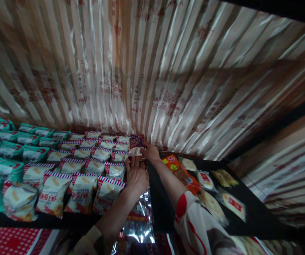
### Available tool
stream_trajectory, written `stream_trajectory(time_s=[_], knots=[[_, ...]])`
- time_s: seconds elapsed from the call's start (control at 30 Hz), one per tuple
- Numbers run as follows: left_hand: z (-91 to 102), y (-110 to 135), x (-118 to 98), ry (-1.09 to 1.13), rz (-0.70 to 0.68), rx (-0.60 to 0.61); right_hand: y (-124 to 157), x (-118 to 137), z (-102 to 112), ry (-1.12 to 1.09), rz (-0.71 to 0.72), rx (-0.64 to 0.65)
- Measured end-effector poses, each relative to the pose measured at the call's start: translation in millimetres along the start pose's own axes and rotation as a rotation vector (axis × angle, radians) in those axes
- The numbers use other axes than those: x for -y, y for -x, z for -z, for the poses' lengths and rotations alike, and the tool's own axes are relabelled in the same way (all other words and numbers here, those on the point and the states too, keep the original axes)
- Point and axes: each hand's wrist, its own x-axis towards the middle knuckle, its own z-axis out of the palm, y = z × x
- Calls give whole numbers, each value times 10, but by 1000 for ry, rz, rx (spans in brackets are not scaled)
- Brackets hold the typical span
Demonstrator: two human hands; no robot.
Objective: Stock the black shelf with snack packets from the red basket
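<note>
A dark red and white snack packet (136, 141) lies at the back of the black shelf, against the striped plastic sheet. My right hand (151, 153) grips its right edge with bent fingers. Stretched out flat, the fingers of my left hand (136, 177) rest on the packet's near end. Beneath my left wrist, a shiny silver and dark red packet (139, 216) reaches over the shelf's front edge; my hand and forearm hide part of it. Just left of my left hand stand rows of white snack bags (109, 191) with red and blue striped tops.
Teal bags (10, 170) fill the shelf's left end. On the right lie an orange packet (181, 173), several pale vacuum packs (232, 203) and a yellowish pack (224, 177). A striped plastic sheet (152, 71) hangs behind. Below is a red and white checked surface (11, 241).
</note>
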Motion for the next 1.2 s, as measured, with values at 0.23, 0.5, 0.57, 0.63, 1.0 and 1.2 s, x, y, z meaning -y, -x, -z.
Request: stream_trajectory(time_s=[0.23, 0.5, 0.57, 0.63, 1.0, 1.2], knots=[[19, 4, 44, 26, -4, -10, -14, -16, -45, -1, -18, 46], [14, 8, 54, 18, -7, 9, 32, -17, -5, -23, 12, 57], [13, -1, 58, 25, -5, -3, 33, -6, 10, -31, 12, 59], [19, -6, 59, 32, -10, -14, 36, 5, 21, -30, -6, 57], [-44, 37, 78, 23, -35, -11, 59, -62, -89, -5, 26, -35], [-56, 42, 87, 14, -49, -28, 71, -78, -147, -32, 143, -124]])
